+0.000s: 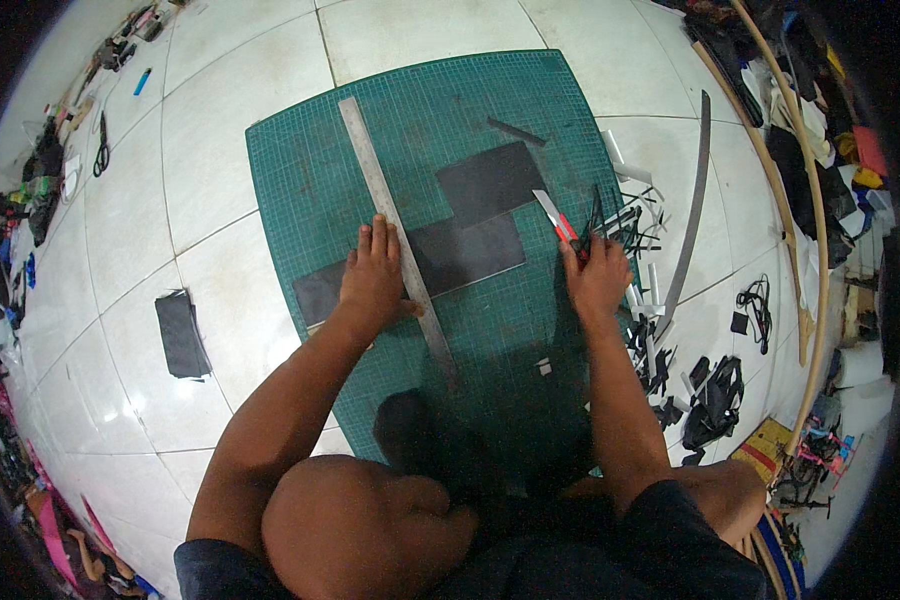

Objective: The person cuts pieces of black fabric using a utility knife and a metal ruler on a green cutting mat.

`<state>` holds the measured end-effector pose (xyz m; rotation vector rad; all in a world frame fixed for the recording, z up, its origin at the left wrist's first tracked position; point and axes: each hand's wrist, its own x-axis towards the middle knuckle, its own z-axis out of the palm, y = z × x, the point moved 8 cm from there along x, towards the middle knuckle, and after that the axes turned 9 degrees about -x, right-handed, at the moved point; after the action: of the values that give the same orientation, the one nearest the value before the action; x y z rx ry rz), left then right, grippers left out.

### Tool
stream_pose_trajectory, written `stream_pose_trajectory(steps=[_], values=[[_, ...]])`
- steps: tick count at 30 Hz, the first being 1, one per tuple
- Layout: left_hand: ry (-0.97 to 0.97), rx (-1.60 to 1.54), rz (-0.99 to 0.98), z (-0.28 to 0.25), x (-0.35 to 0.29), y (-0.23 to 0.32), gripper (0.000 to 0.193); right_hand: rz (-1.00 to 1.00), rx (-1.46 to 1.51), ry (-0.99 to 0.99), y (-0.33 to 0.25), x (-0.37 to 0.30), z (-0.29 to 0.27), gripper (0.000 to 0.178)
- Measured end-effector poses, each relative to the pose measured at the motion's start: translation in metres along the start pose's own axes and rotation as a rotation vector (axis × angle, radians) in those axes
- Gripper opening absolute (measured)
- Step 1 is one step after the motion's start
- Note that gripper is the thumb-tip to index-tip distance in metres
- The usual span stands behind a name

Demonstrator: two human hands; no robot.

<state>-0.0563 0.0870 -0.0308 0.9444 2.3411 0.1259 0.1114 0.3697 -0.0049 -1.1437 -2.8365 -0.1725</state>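
Note:
A green cutting mat (440, 110) lies on the white tiled floor. On it rest dark sheet pieces (485, 185) and a long metal ruler (370, 170) running diagonally. My left hand (375, 280) presses flat on the ruler and on the dark sheet under it. My right hand (595, 280) is near the mat's right edge, closed around a red-handled utility knife (555, 218) with its blade pointing up and left toward the dark sheets.
Black and white offcuts (640, 230) are piled right of the mat, beside a long curved metal strip (692, 210). A dark folded piece (182, 335) lies on the tiles at left. Scissors (101, 145) and clutter line the far left; bent wooden strips (815, 200) stand right.

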Motion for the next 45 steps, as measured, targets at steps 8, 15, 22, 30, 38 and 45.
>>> stream_pose_trajectory(steps=[8,15,22,30,38,45], values=[[0.042,-0.029,0.016,-0.004,-0.003,0.001,0.14,0.279,0.661,-0.242,0.006,-0.023,0.0,0.046],[-0.087,0.033,-0.054,0.0,0.002,0.002,0.136,-0.124,0.585,-0.648,-0.143,-0.108,-0.003,0.043],[0.005,0.027,-0.002,-0.002,-0.002,0.002,0.133,-0.206,0.473,-0.735,-0.192,-0.11,-0.009,0.031],[0.033,0.04,0.008,-0.001,0.0,0.001,0.124,-0.27,0.477,-0.636,-0.199,-0.106,-0.009,0.031],[0.046,0.024,-0.026,0.005,0.002,-0.005,0.129,-0.246,0.535,-0.771,-0.197,-0.112,-0.022,0.03],[-0.021,-0.013,-0.064,0.001,-0.001,-0.001,0.136,-0.199,0.47,-0.982,-0.154,-0.175,-0.021,0.03]])
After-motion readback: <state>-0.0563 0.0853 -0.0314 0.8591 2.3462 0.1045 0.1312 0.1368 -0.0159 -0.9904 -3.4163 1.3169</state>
